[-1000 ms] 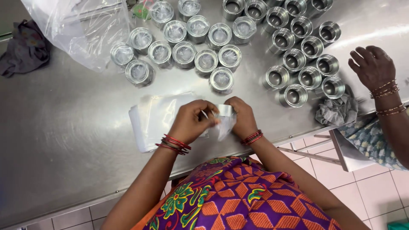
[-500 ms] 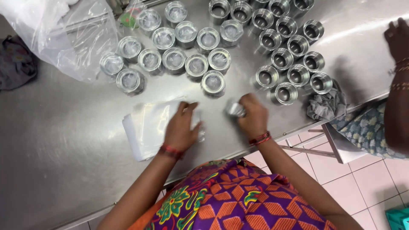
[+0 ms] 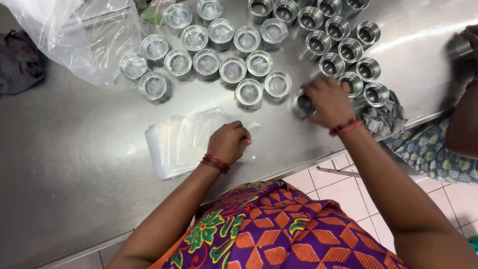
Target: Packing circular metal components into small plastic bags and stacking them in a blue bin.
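- Hands at work on a steel counter, seen from above the person's own head.
- Right hand is out to the right, fingers curled down over a small metal can; it has hold of that can, which sits on the counter at the near edge of the wrapped group.
- Left hand is closed into a loose fist, knuckles down on a stack of clear plastic bags; whether it pinches a bag I cannot tell.
- Key relation: the held can lies to the right of the bag stack, apart from it, with the left hand between them; the stack's long side runs left to right, so the bags are nearer the left hand, the can nearer the right.
- Beyond the hands, wrapped cans stand in rows with film over their tops; open cans stand in rows to the right.
- Big clear plastic sack lies at far left.
- Another person's arm shows at the right edge.
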